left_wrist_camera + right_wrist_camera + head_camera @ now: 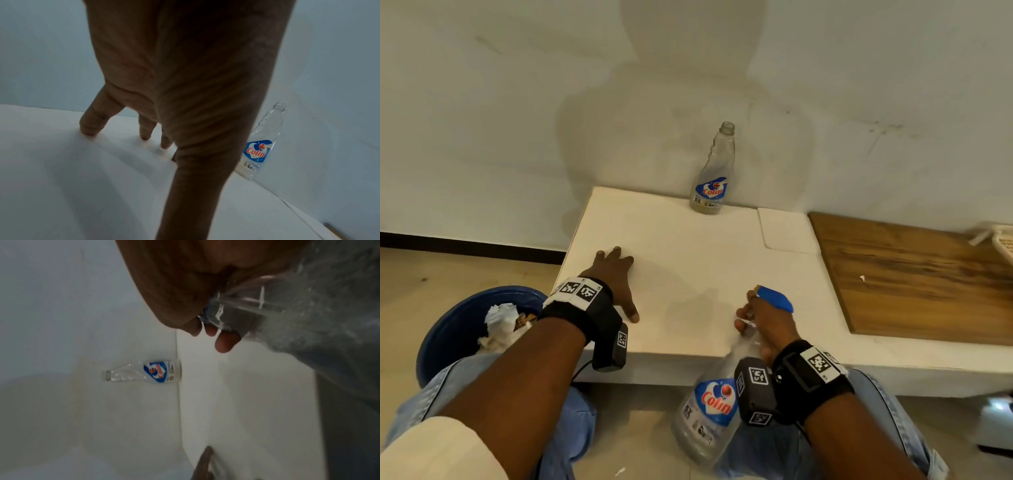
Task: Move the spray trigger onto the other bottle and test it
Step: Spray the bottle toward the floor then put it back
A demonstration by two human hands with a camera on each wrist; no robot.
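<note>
My right hand (pixel 760 322) grips the neck of a clear Colin bottle (pixel 709 411) that carries the blue spray trigger (pixel 774 298). The bottle tilts, its base down over my lap and its trigger head above the front of the white table (pixel 688 246). In the right wrist view my fingertips (pixel 224 342) curl round the bottle's neck (pixel 236 309). A second Colin bottle (pixel 714 171) (pixel 261 146) (pixel 144 373) stands upright without a cap at the table's back edge against the wall. My left hand (pixel 616 274) (pixel 144 129) rests on the table with fingers spread and holds nothing.
A blue bin (pixel 472 329) with crumpled paper stands on the floor to my left. A wooden board (pixel 914 281) lies to the right of the white table, with a white basket (pixel 1000 243) at its far edge. The wall (pixel 517 120) rises right behind the table.
</note>
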